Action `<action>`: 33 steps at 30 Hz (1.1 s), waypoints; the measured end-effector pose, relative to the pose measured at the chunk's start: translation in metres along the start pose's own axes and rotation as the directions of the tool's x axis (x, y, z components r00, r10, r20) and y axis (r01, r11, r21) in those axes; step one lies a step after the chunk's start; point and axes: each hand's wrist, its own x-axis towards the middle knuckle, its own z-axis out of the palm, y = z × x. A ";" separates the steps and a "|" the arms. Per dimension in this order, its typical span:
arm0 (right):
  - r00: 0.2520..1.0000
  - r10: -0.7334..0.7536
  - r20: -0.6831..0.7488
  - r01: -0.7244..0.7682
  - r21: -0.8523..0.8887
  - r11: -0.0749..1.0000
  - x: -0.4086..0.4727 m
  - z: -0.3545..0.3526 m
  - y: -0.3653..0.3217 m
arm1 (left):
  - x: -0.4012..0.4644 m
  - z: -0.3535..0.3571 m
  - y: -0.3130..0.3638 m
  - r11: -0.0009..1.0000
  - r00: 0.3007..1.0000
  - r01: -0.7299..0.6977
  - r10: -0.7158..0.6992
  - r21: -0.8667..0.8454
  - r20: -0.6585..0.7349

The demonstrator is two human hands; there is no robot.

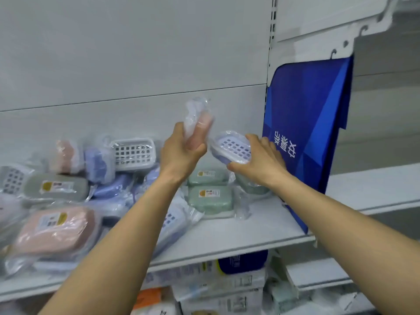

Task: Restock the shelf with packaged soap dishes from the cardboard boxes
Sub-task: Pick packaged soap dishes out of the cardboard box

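Two bare forearms reach over the white shelf [250, 226]. The left hand [179, 155] has its fingers [203, 123] wrapped around a pink packaged soap dish [197, 119], held upright above the shelf. The right hand [259, 160] clasps a purple-and-white soap dish [231, 146], tilted, just above two green dishes [210, 198] lying on the shelf. Beyond stands a blue divider [313, 123].

We see a white shelf [261, 226] and a deep blue divider panel [306, 123] printed with white characters. On the shelf lie a pink soap dish [56, 233], two pale green soap dishes [210, 198], lavender ones [98, 164] and a grey one [56, 186], each in clear wrap. The lavender dish [231, 147] we hold has a white insert with a grid of square holes.
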 end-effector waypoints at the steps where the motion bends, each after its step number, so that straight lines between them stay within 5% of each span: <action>1: 1.000 0.001 -0.004 0.000 0.044 0.999 -0.016 -0.006 -0.005 | -0.017 -0.014 0.007 1.000 0.999 0.007 -0.008 -0.014 -0.032; 9: 0.999 -0.048 -0.016 0.050 0.332 0.942 -0.155 -0.016 -0.053 | -0.189 -0.112 0.010 0.997 0.992 0.071 -0.073 -0.016 -0.101; 18: 0.959 -0.267 0.090 0.162 0.601 0.783 -0.296 0.013 -0.172 | -0.352 -0.253 -0.028 0.962 0.929 0.262 -0.274 -0.081 -0.248; 26: 0.893 -0.436 0.108 0.238 0.708 0.665 -0.390 0.068 -0.343 | -0.427 -0.409 -0.094 0.936 0.845 0.344 -0.345 -0.080 -0.408; 33: 0.888 -0.444 0.119 0.183 0.795 0.578 -0.485 0.142 -0.533 | -0.486 -0.585 -0.193 0.886 0.777 0.458 -0.436 -0.066 -0.455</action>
